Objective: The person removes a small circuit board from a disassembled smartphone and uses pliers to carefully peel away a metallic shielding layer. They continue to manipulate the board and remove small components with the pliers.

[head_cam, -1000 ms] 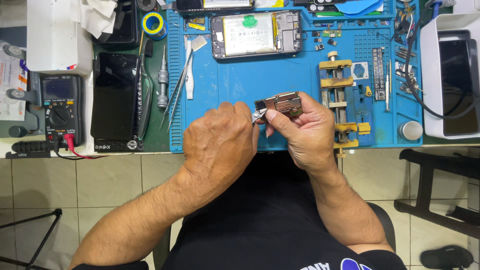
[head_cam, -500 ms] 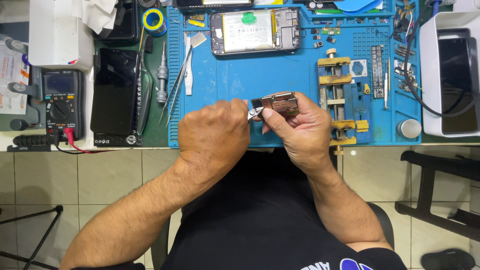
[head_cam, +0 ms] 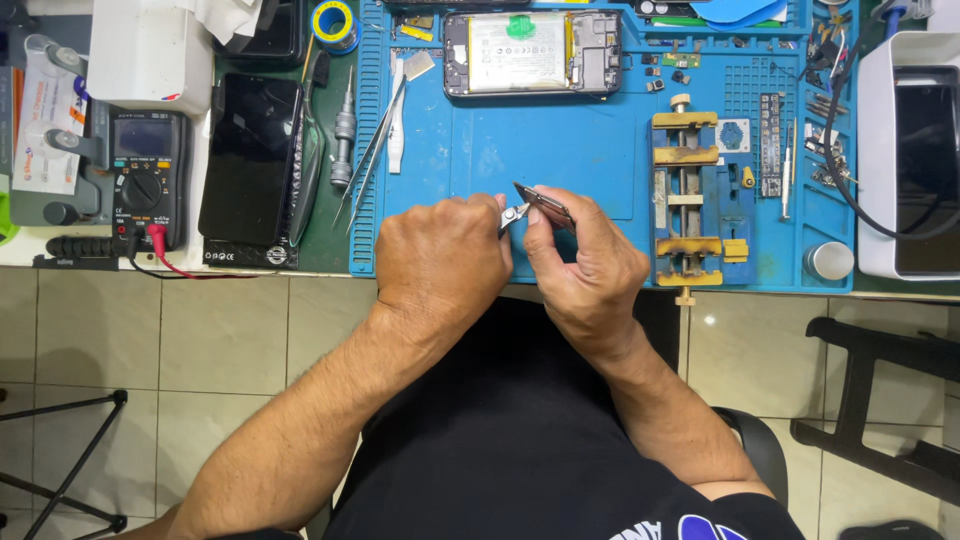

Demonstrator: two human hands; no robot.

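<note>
There is only the one view, from a camera on the person's head, looking almost straight down from above the seated lap. It sits fairly near: the blue repair mat (head_cam: 600, 170) on the worktop (head_cam: 60, 250) fills the upper frame, the tiled floor (head_cam: 150, 340) the lower, and both forearms enter from the bottom edge.

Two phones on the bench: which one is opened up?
The phone at the top of the blue mat, back off, battery showing. The black phone left of the mat lies closed, dark screen up.
</note>
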